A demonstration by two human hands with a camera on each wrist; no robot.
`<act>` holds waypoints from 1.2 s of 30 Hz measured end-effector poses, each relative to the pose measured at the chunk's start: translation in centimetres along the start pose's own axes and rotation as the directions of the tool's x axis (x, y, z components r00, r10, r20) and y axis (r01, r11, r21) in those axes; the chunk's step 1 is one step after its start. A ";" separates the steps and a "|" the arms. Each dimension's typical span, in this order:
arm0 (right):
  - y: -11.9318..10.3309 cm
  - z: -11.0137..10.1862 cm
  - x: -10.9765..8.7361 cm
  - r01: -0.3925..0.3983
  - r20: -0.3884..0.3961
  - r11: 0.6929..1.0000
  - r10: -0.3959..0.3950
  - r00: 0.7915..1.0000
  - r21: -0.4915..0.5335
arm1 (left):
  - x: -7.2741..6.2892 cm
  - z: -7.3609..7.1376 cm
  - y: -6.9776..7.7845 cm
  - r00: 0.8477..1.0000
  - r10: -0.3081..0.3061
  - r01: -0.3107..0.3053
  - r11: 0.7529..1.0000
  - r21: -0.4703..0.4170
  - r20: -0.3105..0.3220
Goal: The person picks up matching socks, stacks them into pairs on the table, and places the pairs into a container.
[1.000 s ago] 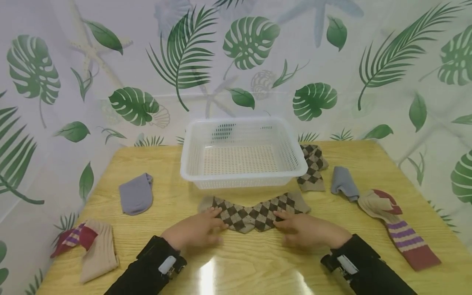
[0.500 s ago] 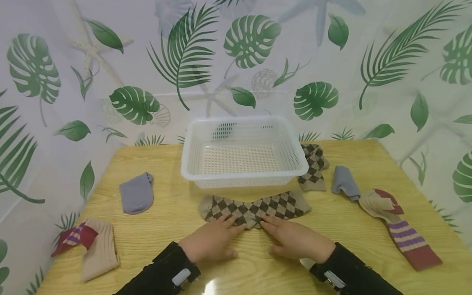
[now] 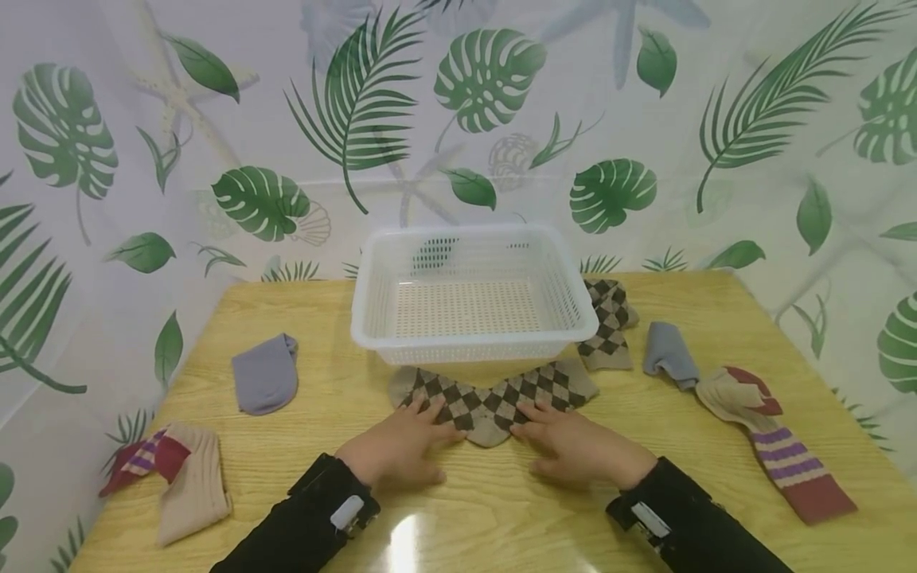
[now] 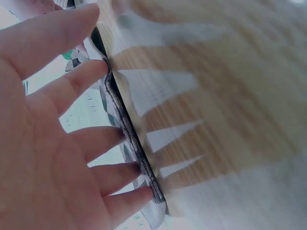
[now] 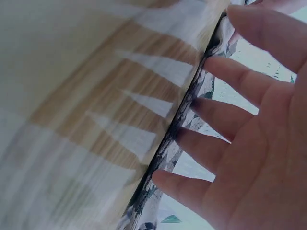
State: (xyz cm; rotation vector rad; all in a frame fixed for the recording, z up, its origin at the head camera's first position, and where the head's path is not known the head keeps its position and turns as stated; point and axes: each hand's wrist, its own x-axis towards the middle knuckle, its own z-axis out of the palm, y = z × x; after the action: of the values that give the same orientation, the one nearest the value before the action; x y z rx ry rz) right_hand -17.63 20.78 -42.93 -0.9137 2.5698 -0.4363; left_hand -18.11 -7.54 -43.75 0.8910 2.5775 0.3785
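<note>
A brown argyle sock (image 3: 489, 406) lies flat on the table in front of the basket, its middle bulging toward me in a shallow V. On its left half rest the fingertips of my left hand (image 3: 401, 446); those of my right hand (image 3: 583, 447) press the right half. Both hands have fingers spread and nearly straight, palms down, thumbs apart from the sock. In the left wrist view, the left hand (image 4: 62, 129) touches the sock's edge (image 4: 125, 124) with several fingertips. The right wrist view has the right hand (image 5: 249, 129) doing likewise along the cloth (image 5: 180, 129).
A white plastic basket (image 3: 473, 348) stands behind the sock. Another argyle sock (image 3: 607, 338) lies at its right side. Grey socks (image 3: 265, 376) (image 3: 668, 354) lie left and right. Beige, maroon and purple striped socks (image 3: 189, 485) (image 3: 784, 458) lie farther out on the wooden table (image 3: 322, 318).
Both hands slid inward over the sock, then moved slightly apart and away from me. The sock shifted a little toward the basket and its middle now bulges more toward me.
</note>
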 end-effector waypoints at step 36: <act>11.6 -7.0 0.7 -0.315 -0.512 0.727 0.665 0.543 0.611 | -2.9 -0.3 1.9 0.957 0.159 -0.186 0.978 -0.093 -0.241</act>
State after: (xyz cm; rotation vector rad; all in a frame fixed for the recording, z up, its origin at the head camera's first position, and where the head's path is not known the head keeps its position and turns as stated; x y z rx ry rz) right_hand -27.43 30.08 -41.63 0.2996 2.9718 -1.3509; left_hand -15.18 -7.98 -42.06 1.0910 2.6596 0.7137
